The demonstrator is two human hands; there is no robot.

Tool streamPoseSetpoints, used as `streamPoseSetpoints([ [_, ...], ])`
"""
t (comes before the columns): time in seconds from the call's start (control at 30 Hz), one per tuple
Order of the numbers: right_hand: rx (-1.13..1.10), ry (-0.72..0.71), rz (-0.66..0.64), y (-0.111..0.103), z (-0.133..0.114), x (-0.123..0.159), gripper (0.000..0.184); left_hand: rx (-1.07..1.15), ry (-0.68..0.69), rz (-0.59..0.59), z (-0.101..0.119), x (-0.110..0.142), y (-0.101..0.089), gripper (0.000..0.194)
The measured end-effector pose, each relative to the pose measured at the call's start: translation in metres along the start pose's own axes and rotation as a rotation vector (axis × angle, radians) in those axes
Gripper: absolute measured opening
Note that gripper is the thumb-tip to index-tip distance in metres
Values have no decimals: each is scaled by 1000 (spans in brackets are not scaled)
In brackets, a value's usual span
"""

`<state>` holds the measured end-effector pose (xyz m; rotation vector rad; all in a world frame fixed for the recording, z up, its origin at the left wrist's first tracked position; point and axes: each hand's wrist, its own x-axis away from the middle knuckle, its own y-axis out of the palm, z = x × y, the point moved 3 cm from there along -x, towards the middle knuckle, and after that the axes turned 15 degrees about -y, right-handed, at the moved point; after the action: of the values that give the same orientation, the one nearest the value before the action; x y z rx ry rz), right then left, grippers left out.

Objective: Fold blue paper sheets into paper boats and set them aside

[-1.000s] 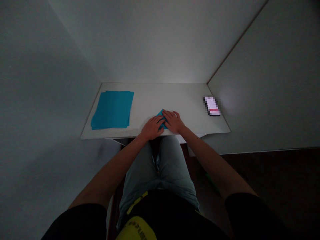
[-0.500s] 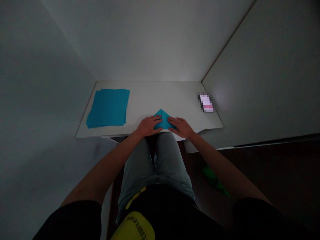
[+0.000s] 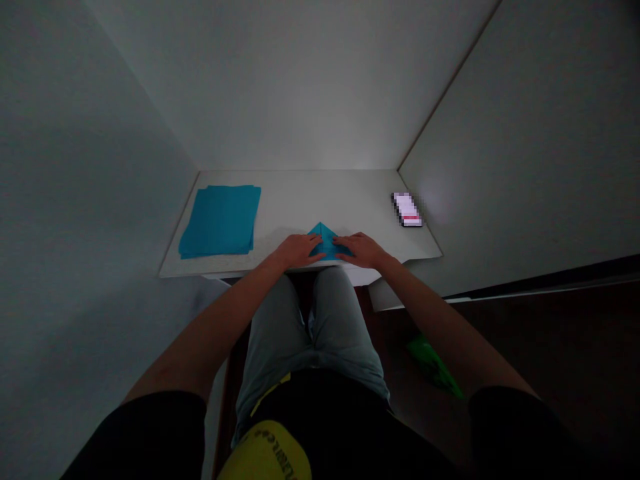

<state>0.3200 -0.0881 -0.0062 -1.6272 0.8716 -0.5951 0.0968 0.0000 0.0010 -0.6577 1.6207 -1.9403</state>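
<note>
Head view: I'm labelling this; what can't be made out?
In head view:
Folded paper: sides, partly under left hand and right hand.
Phone: screen content, blurred into blocks.
Paper stack: sheet count, hidden beneath top sheet.
Green thing: identity, dim and partly behind right arm.

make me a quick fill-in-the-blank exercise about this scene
The left hand and right hand both touch folded paper coloured ____.
The phone lies nearer the ____ hand.
The stack of sheets lies nearer the ____ hand.

Missing words: blue; right; left
</note>
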Motion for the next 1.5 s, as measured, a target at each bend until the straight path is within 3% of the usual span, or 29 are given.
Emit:
streamPoseSetpoints([
  [0.13, 14, -5, -6, -3, 1, -1, 42, 2, 32, -22, -3, -1, -1, 63],
  [0.43, 50, 106, -68, -15, 2, -17, 48, -42, 9, -79, -3, -19, -14, 44],
  [0.6, 106, 152, 114, -21, -18, -23, 53, -113, -46, -68, -1, -26, -16, 40],
  [0.7, 127, 137, 262, -5, -42, -21, 55, -103, -60, -31, 1, -26, -17, 36],
  [0.8, 81, 115, 240, 26, -62, -21, 60, -84, -100, 29, 6, -24, -16, 34],
  [0.93, 30, 165, 221, 54, -69, -21, 68, -53, -135, 166, 17, -10, -2, 38],
  [1.13, 14, 114, 226, 55, -68, -20, 74, 89, -138, 248, 28, 32, 37, 58],
  [1.23, 5, 96, 216, 52, -62, -13, 78, 101, -149, 252, 15, 46, 40, 71],
  [1.33, -5, 164, 234, 48, -48, 4, 75, 86, -139, 220, -6, 54, 34, 81],
  [1.5, 17, 218, 239, 46, -31, 35, 82, 51, -140, 178, -27, 66, 29, 84],
])
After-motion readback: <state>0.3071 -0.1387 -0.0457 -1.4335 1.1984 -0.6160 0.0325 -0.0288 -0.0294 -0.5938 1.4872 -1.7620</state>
